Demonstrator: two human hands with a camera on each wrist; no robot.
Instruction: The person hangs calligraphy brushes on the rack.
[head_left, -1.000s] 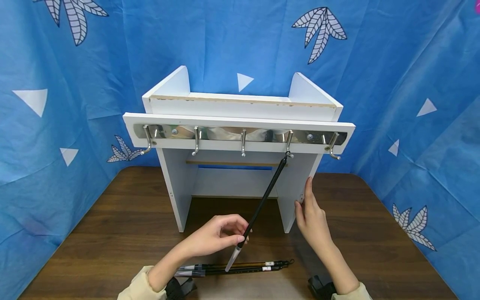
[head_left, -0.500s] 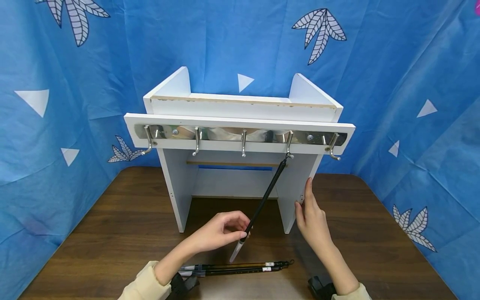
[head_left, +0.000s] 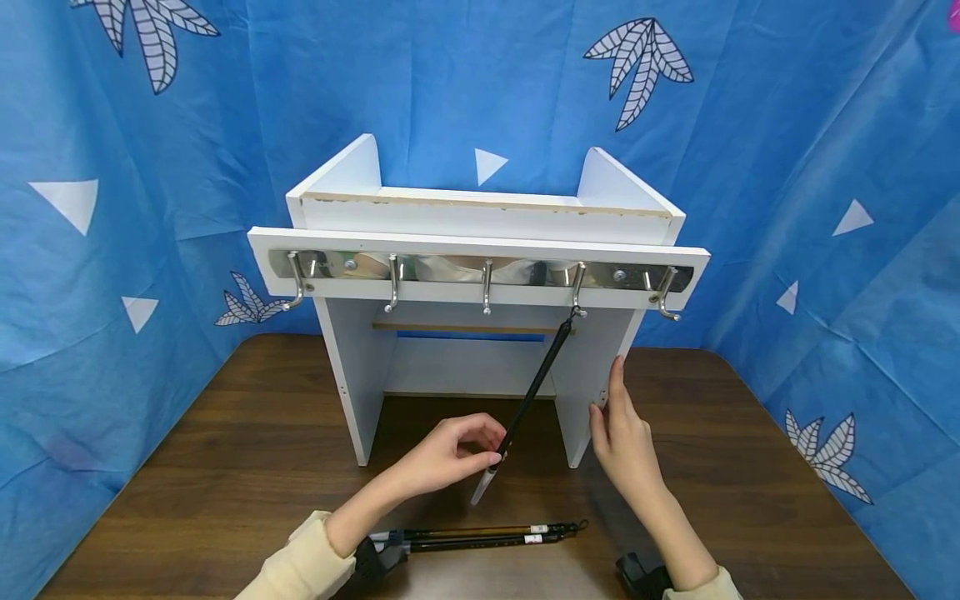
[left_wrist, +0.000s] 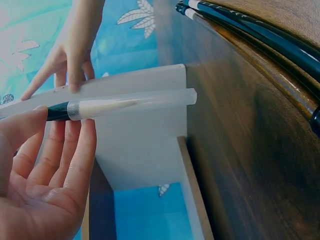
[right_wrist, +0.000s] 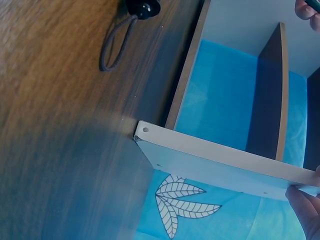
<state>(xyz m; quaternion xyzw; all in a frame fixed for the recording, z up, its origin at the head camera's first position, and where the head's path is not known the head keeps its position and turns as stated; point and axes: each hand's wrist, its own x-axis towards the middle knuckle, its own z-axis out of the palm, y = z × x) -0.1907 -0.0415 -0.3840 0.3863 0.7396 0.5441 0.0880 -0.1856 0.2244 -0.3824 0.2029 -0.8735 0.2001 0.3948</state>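
A black calligraphy brush slants down from the hook rail, its hanging loop at the fourth hook from the left. Near its lower end, my left hand pinches the handle between thumb and fingers. The left wrist view shows pale bristles inside a clear cap just beyond the fingertips. Whether the loop sits fully over the hook is too small to tell. My right hand rests on the right side panel of the white rack, its fingers extended along the front edge.
Several more brushes lie side by side on the brown wooden table, in front of the rack. Other metal hooks line the rail. A blue patterned cloth hangs behind and around the table.
My left hand has moved slightly up and right, bringing the capped end of the brush with it. The brush's top stays at the fourth hook, and my right hand has kept still.
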